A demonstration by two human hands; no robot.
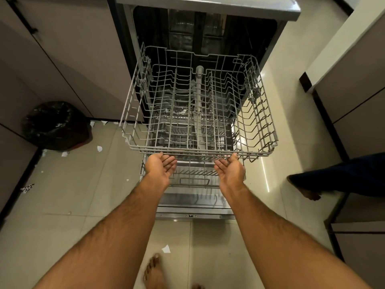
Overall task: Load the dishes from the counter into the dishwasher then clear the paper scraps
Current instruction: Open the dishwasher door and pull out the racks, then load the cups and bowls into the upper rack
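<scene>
Dishwasher (208, 28) open; no dishes in view, so loading not begun. Far left: black bin bag (56, 126) against the cabinets, paper scraps (99, 148) strewn on the floor (83, 195) near it, likely for the later clearing step. Centre: upper rack (198, 113) drawn well out and bare, lower rack (193, 180) beneath on the dropped door. Left hand (160, 165) palm up, grip loose, fingers straight under the rack's front rail, clasping nothing. Right hand (230, 168) mirrors it. Probably set to support or slide the rack evenly. No legible writing or brand seen.
</scene>
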